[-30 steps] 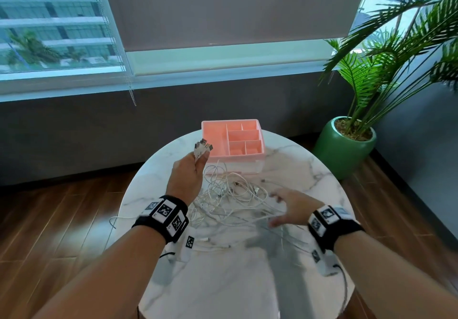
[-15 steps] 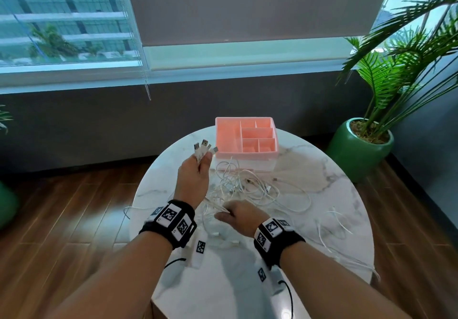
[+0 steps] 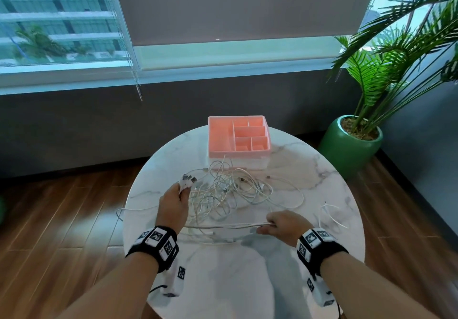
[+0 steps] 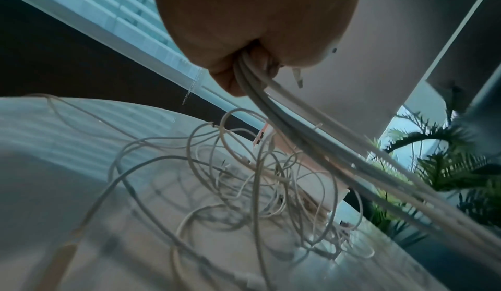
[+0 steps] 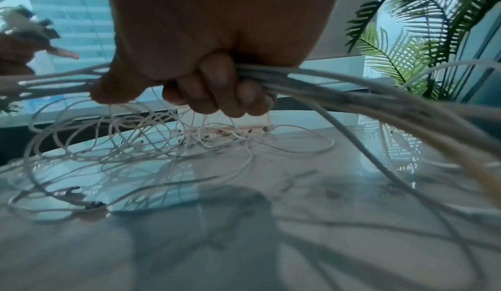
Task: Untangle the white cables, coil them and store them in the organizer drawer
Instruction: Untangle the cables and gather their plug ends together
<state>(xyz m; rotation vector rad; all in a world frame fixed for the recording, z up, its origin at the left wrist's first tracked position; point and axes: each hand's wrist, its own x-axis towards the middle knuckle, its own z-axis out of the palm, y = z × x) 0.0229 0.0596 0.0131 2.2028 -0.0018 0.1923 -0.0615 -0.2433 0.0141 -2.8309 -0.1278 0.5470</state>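
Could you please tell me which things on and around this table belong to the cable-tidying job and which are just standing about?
Part of the job:
white cables
pink organizer
left hand, holding the plug ends
right hand, holding a bundle of strands

Just there:
potted palm
marble table
window blind

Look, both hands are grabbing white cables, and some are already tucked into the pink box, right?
Not quite. Both the left hand and right hand grip white cables, but the head view shows the pink box holding none.
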